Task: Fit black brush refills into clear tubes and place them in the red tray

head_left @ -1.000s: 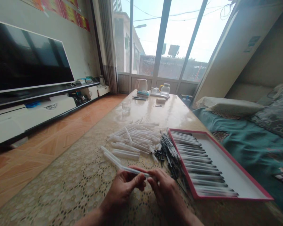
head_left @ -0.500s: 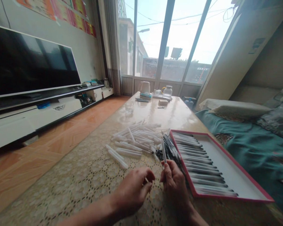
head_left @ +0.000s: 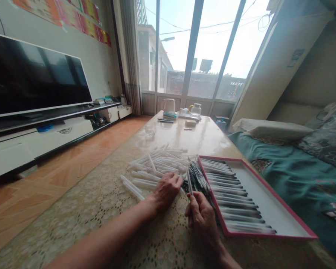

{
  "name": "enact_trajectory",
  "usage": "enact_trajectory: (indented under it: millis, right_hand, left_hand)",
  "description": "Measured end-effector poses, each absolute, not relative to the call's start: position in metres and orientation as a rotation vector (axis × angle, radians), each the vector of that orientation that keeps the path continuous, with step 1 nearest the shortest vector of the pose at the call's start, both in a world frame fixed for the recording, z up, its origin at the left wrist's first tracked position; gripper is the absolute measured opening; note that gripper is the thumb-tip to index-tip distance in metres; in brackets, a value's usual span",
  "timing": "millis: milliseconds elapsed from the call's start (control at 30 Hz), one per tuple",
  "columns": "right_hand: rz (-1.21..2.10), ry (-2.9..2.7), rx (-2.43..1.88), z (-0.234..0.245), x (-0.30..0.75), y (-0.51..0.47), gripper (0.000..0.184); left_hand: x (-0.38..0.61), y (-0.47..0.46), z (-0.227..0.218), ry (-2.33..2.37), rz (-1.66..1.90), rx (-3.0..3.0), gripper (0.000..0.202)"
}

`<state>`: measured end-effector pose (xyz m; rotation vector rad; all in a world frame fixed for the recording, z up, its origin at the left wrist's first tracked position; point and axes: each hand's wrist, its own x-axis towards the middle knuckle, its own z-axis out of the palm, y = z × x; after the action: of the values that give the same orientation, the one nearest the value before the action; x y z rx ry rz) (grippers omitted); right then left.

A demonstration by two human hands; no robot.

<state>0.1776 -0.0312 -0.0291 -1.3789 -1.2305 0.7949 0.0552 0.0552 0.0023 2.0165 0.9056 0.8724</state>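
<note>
Left hand: the left hand [head_left: 166,191] lies low, its fingers curled down at the edge of the white tubes. I cannot tell if it holds anything.

Right hand: the right hand [head_left: 201,216] is up off the cloth, with its thumb and finger pinching a thin stick [head_left: 189,182].

Thin stick: it stands up and leans a bit, held at its low end. It is just beside the heap of dark sticks.

Near the hands: a heap of dark sticks [head_left: 197,179] lies between the two hands and the tray. To the left is a big pile of white tubes [head_left: 156,162] — all mixed up, lying every way. Two loose white tubes [head_left: 131,188] lie by the pile.

Tray: a long white tray with a red rim [head_left: 212,196] sits to the right of the right hand. Black and white pens [head_left: 235,198] lie in neat rows in it.

Table: a lace cloth [head_left: 156,231] covers the near part of the table [head_left: 210,138]. Far off stand a glass cup [head_left: 149,130], a white kettle [head_left: 168,105] and a glass jug [head_left: 196,110].

Room: a big black TV [head_left: 36,74] is on the left — a bed with a green cover [head_left: 282,179] is on the right.
</note>
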Motion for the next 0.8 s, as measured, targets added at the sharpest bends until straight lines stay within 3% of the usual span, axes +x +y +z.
enact_trajectory:
  millis: [233, 500, 800]
  right_hand:
    - [0.726, -1.291, -1.377, -0.03, 0.178, -0.034, 0.031]
    - [0.618, -1.408, -1.457, -0.021, 0.179, -0.036, 0.021]
    - [0.349, -1.698, -1.56, -0.016, 0.183, -0.04, 0.022]
  left_hand:
    - [0.047, 0.053, -0.001, 0.975, 1.028, 2.113, 0.013]
    - [0.03, 0.048, -0.001, 1.116, 1.187, 1.827, 0.001]
    - [0.009, 0.037, -0.003, 1.148, 1.172, 1.12, 0.014]
